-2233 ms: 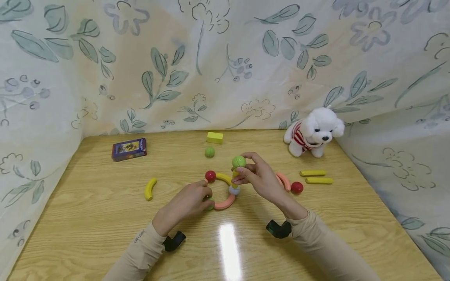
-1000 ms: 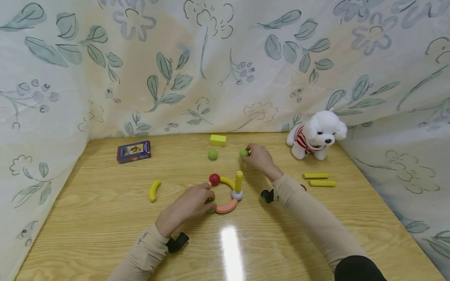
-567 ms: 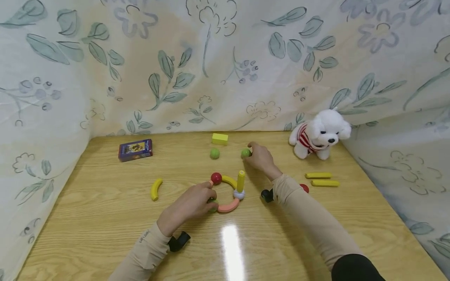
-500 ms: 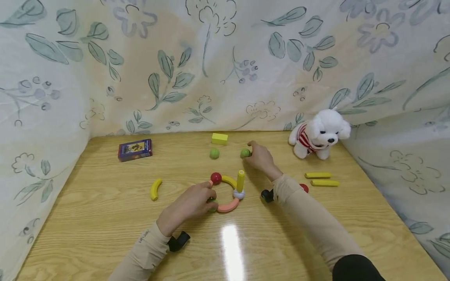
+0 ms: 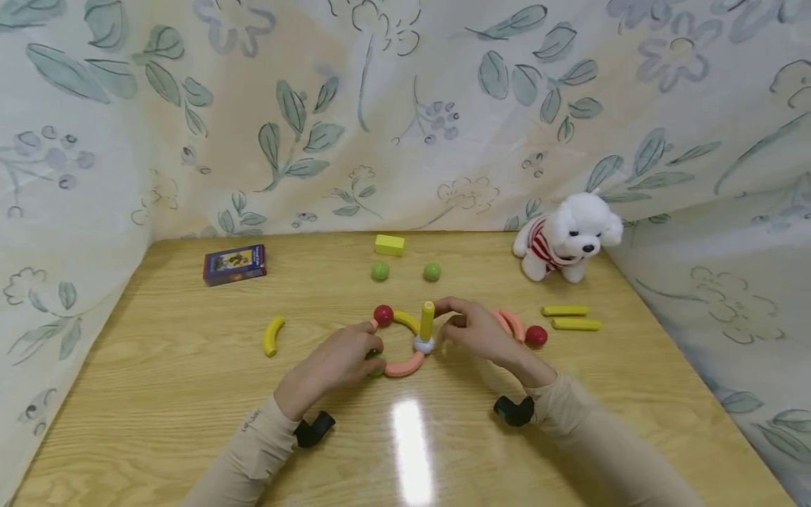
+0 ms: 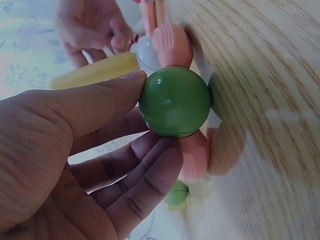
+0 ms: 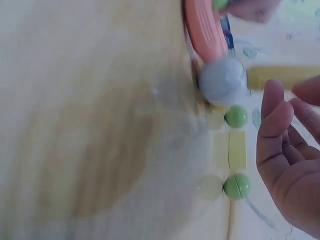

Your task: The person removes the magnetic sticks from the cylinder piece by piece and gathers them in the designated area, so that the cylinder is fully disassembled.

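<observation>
In the head view my left hand (image 5: 332, 360) rests at the left side of a ring of toy pieces. Its thumb and fingers pinch a green ball (image 6: 175, 102) joined to pink curved sticks. The ring also has a red ball (image 5: 383, 315), a yellow curved stick (image 5: 406, 321), a pink curved stick (image 5: 404, 367) and a pale grey ball (image 5: 424, 344). A straight yellow stick (image 5: 427, 322) stands upright on the grey ball. My right hand (image 5: 483, 336) hovers just right of that stick, fingers loosely bent, holding nothing.
Two loose green balls (image 5: 432, 272) and a yellow block (image 5: 389, 245) sit behind the ring. Rightward lie pink curved sticks (image 5: 512, 325), a red ball (image 5: 536, 336) and yellow sticks (image 5: 575, 324). A plush dog (image 5: 570, 238), a small box (image 5: 234, 265) and a yellow curved stick (image 5: 273, 336) stand farther out.
My right hand took a green ball off the upright stick, set it on the table behind, let go and came back beside the stick. My left hand kept its pinch.
</observation>
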Motion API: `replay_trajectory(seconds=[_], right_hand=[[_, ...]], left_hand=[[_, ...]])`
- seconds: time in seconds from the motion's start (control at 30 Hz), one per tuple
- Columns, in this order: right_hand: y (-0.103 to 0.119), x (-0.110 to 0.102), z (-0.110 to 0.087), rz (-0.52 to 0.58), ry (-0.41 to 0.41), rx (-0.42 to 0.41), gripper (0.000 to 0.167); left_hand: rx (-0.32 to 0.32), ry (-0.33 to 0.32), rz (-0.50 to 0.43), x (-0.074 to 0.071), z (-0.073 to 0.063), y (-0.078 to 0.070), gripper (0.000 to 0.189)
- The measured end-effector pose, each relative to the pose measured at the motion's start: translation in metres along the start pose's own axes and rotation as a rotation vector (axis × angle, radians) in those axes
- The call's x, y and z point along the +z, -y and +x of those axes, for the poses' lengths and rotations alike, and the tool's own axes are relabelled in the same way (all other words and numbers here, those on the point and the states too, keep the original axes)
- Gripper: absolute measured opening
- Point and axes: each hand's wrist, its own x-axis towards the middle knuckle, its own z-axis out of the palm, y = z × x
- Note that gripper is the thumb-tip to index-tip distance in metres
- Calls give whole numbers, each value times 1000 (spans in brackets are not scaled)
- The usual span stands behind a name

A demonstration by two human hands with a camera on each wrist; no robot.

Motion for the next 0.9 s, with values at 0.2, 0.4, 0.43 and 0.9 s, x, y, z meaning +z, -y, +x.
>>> replay_trajectory(seconds=[0.2, 0.4, 0.43, 0.9], right_hand=[[0, 14, -6, -90, 28, -61, 38], [0, 23, -6, -130, -29, -62, 27], [0, 24, -6, -127, -37, -61, 25], [5, 33, -6, -99, -74, -49, 17]], left_hand=[[-1, -7, -5, 0, 0, 1, 13], [17, -16, -4, 2, 1, 1, 14], [17, -18, -4, 2, 1, 2, 14], [22, -16, -2, 2, 1, 4, 14]])
